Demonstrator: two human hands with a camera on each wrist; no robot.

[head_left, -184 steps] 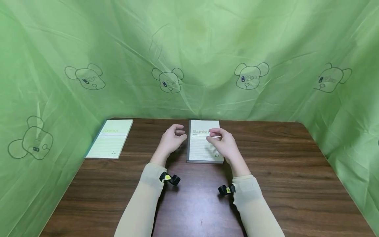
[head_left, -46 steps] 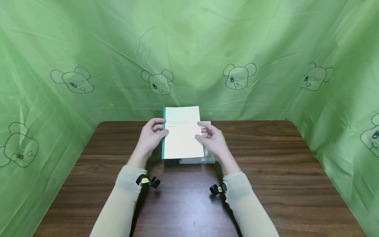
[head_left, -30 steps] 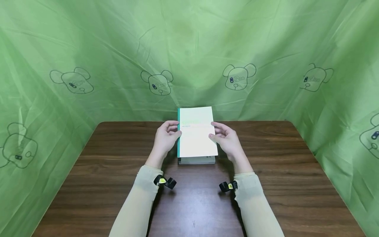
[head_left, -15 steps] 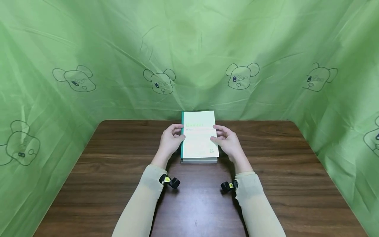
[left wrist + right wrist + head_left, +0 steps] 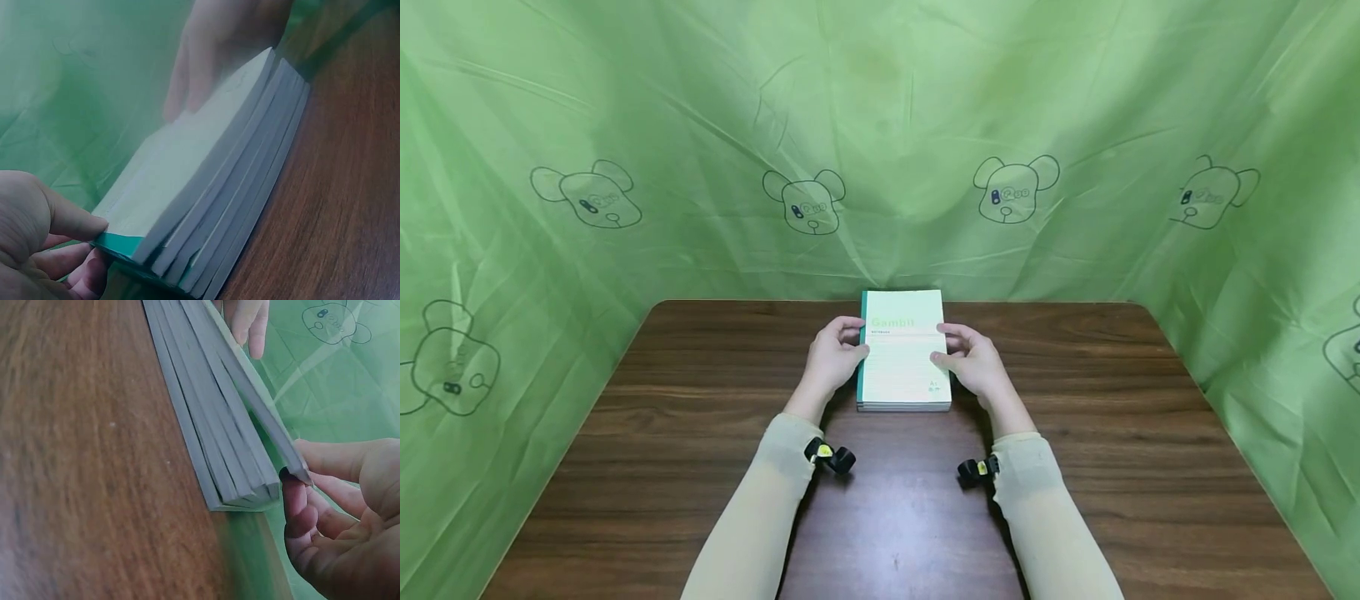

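Note:
On top of a stack of notebooks [image 5: 904,407] at the table's far middle lies a pale notebook [image 5: 901,367] with a teal spine and "Gambit" on its cover. My left hand [image 5: 832,357] pinches its spine edge, thumb above and fingers below. On the opposite edge, my right hand [image 5: 973,362] holds it between thumb and fingers. The right wrist view shows the top notebook [image 5: 265,409] tilted, a wedge-shaped gap parting its right edge from the stack [image 5: 209,419]. Several page blocks [image 5: 237,181] show beneath it in the left wrist view.
The stack stands on a dark wood-grain table [image 5: 700,400], near its back edge. Green cloth [image 5: 910,233] with bear-head drawings hangs behind and at both sides. A small black camera [image 5: 829,455] is strapped to each wrist.
The teal-spined notebook was at the table's left 6.1 s ago. Both hands have since brought it right, over the stack, and lowered it there. In the last half second it came down slightly further.

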